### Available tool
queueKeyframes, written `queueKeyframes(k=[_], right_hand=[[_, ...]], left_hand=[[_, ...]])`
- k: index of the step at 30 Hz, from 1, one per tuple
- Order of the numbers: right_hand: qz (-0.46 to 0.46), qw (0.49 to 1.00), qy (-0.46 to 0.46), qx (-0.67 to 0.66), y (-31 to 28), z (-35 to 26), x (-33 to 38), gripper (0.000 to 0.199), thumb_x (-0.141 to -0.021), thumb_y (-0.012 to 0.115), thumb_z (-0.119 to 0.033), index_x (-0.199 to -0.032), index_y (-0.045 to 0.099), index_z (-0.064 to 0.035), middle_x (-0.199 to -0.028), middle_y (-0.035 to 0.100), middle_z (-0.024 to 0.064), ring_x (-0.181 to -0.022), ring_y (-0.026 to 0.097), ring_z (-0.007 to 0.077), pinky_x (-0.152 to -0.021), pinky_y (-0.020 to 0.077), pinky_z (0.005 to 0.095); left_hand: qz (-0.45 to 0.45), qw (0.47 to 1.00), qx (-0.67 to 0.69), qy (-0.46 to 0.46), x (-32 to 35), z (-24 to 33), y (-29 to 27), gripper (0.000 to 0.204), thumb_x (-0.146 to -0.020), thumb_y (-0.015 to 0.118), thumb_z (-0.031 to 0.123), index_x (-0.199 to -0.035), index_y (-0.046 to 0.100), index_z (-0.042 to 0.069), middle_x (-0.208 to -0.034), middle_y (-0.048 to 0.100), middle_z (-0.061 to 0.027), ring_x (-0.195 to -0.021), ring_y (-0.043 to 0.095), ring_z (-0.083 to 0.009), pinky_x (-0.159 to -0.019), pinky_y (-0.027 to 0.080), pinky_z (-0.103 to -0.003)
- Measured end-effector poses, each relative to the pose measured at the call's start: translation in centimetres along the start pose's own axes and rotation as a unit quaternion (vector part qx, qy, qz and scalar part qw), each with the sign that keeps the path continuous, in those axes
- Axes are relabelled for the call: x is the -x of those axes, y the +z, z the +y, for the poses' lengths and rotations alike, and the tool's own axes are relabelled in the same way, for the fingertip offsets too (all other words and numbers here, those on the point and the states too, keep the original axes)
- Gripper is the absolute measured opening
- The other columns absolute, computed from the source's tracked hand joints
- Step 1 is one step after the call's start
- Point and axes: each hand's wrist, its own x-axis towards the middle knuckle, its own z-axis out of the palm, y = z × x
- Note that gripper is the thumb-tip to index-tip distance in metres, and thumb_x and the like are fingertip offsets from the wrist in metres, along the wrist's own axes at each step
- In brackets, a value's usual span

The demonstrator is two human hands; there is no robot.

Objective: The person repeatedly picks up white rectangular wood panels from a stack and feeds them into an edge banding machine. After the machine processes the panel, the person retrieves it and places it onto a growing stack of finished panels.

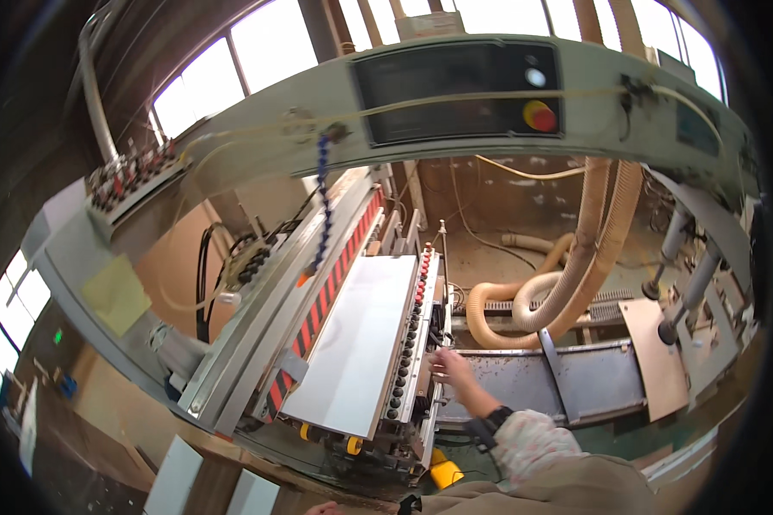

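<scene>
Right hand reaches to the drill-head row beside a white panel lying flat on a boring machine.

Nearest, at the bottom edge, only the fingertips of the left hand (pixel 322 508) show, so I cannot tell its grip. The right hand (pixel 449 366), in a speckled sleeve with a dark wristband, stretches forward with its grip apart, fingers loosely spread and touching the row of round black drill heads (pixel 408 343). Just left of that row, the smooth white panel (pixel 356 339) lies flat against a red-and-black striped fence (pixel 326 292), apparently to keep it square. Farther back, ribbed tan dust hoses (pixel 575 275) curve upward. Overhead, a pale green gantry (pixel 301 112) carries a dark control panel with a red stop button (pixel 539 116).
</scene>
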Motion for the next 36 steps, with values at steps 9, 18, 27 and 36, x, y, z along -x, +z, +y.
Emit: queueKeyframes(k=[9,18,27,36], right_hand=[[0.085,0.988,-0.001,-0.13,-15.3,-0.3,3.8,0.03,-0.089,0.048,-0.032,-0.104,0.049,-0.0064,-0.093,0.061,0.0097,-0.078,0.06,0.0184,-0.066,0.0499,0.0306],[0.078,0.984,0.033,-0.158,-21.1,1.7,5.4,0.027,-0.088,0.048,-0.029,-0.103,0.051,-0.0061,-0.091,0.062,0.0082,-0.074,0.06,0.0152,-0.063,0.05,0.0272],[0.089,0.979,0.07,-0.17,-21.9,3.0,6.2,0.024,-0.088,0.051,-0.026,-0.101,0.051,-0.006,-0.089,0.062,0.0076,-0.072,0.059,0.0138,-0.061,0.0491,0.0243],[-0.031,0.98,0.106,-0.167,-15.0,6.1,1.9,0.032,-0.09,0.049,-0.027,-0.111,0.049,-0.0026,-0.097,0.06,0.01,-0.081,0.059,0.0151,-0.067,0.0493,0.0254]], left_hand=[[-0.031,0.879,-0.446,0.167,-3.4,13.0,10.7,0.03,-0.081,0.06,0.021,-0.097,0.057,-0.004,-0.075,0.059,-0.008,-0.065,0.054,-0.0139,-0.06,0.045,-0.029],[-0.007,0.689,-0.703,0.173,-15.3,24.0,17.7,0.046,-0.078,0.061,0.036,-0.107,0.055,0.001,-0.083,0.064,-0.0115,-0.081,0.062,-0.0262,-0.071,0.048,-0.035],[-0.017,0.678,-0.729,0.092,-30.5,19.9,17.8,0.053,-0.07,0.061,0.056,-0.082,0.058,0.004,-0.076,0.062,-0.0135,-0.075,0.061,-0.0293,-0.067,0.047,-0.037],[-0.016,0.655,-0.733,0.184,-34.3,18.7,18.5,0.046,-0.068,0.067,0.047,-0.062,0.051,0.004,-0.056,0.055,-0.0094,-0.055,0.056,-0.0241,-0.053,0.044,-0.034]])
